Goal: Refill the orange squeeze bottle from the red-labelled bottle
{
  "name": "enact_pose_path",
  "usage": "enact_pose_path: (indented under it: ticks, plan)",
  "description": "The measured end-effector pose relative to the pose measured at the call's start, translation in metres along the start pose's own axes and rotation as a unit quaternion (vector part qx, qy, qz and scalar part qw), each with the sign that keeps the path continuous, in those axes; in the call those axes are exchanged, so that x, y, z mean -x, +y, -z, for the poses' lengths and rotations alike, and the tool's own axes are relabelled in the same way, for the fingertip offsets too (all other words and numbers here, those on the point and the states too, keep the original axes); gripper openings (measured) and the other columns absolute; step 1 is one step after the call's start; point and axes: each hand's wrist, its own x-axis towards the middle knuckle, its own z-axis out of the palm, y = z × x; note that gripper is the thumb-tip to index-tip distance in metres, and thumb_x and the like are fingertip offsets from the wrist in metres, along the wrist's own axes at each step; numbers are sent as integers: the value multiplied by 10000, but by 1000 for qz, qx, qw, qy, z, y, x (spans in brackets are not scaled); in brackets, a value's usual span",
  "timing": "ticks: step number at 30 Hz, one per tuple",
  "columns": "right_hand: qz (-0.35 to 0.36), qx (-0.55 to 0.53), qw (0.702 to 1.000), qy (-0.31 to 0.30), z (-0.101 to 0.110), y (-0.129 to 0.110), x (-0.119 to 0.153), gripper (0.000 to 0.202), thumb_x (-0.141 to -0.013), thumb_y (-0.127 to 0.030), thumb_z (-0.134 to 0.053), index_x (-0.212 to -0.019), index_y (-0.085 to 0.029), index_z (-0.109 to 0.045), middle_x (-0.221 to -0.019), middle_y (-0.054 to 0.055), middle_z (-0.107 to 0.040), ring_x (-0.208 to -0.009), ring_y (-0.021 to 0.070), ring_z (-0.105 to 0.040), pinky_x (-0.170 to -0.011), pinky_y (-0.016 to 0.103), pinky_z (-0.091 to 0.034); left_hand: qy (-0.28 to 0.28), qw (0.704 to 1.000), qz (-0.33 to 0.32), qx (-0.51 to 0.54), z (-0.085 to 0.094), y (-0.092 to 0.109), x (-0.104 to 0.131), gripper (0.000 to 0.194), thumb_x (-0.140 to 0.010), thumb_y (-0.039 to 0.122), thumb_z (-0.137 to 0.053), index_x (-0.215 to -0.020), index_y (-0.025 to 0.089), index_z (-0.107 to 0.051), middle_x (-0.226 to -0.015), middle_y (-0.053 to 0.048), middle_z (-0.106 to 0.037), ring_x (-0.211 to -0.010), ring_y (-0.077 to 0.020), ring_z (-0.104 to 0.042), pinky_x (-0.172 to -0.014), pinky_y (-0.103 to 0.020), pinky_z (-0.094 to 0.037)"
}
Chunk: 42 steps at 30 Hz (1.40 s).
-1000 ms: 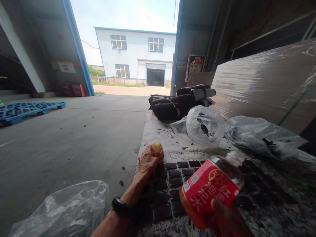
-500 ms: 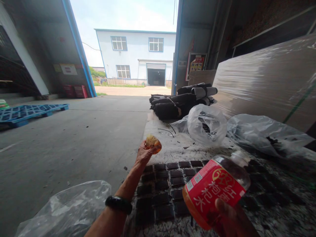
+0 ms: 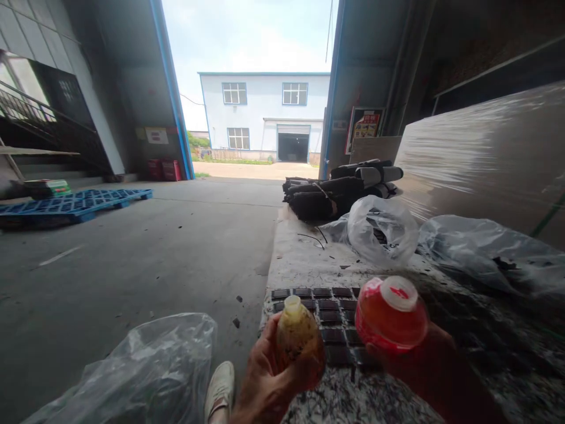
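Over the scrap-strewn worktop [image 3: 289, 256], left hand [image 3: 265, 377] clamps fingers round a grimy bottle [image 3: 295, 335], right hand [image 3: 435, 356] round a red-labelled bottle [image 3: 391, 323]

R grip [image 3: 419, 359] blurry, partly hidden behind red btl [image 3: 392, 315]; clear plastic [image 3: 152, 359] cut off by btm edge.

Worn on the person's head, the camera looked forward and down, with the left hand [image 3: 269, 377] and right hand [image 3: 435, 362] close below it, the table [image 3: 304, 253] running ahead on the right, floor [image 3: 176, 265] on the left, and a building [image 3: 265, 118] far off.
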Motion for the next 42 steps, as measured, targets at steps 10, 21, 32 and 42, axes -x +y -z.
enact_pose_path:
  ticks: [10, 21, 32, 42]
  plan:
    - [302, 353, 885, 39, 47, -21, -47, 498, -820, -467, -525, -1186, -136, -461, -1013, 115, -687, -675, 231, -699, -507, 308, -540, -15, 996, -84, -16, -1, -47, 25, 600, -605, 355, -768, -1099, 212, -457, -790, 2, -590, -589, -107, -512, -526, -213, -402]
    - [416, 425, 802, 58, 47, -35, -69, 351, -847, -275, -448, -1142, -90, -491, -1037, 135, -685, -544, 195, -652, -444, 291, -469, -50, 996, -74, -6, -7, -67, 22, 638, -581, 131, -709, -1135, 213, -403, -900, -13, -588, -591, -104, -535, -511, -216, -426]
    - [436, 449, 776, 78, 59, -39, -79, 365, -822, -241, -484, -1154, -89, -496, -1106, 150, -667, -645, 219, -672, -512, 294, -488, -35, 996, -79, -24, -9, -66, 23, 606, -635, 224, -716, -1154, 219, -405, -975, -40, -595, -558, -76, -492, -485, -210, -396]
    - [446, 452, 769, 78, 62, -53, -83, 345, -829, -233, -467, -1147, -99, -468, -1127, 187, -654, -583, 248, -662, -468, 326, -482, -32, 998, -53, -16, -12, -57, 28, 634, -596, 190, -692, -1160, 215, -405, -1037, -57, -577, -555, -72, -464, -484, -219, -390]
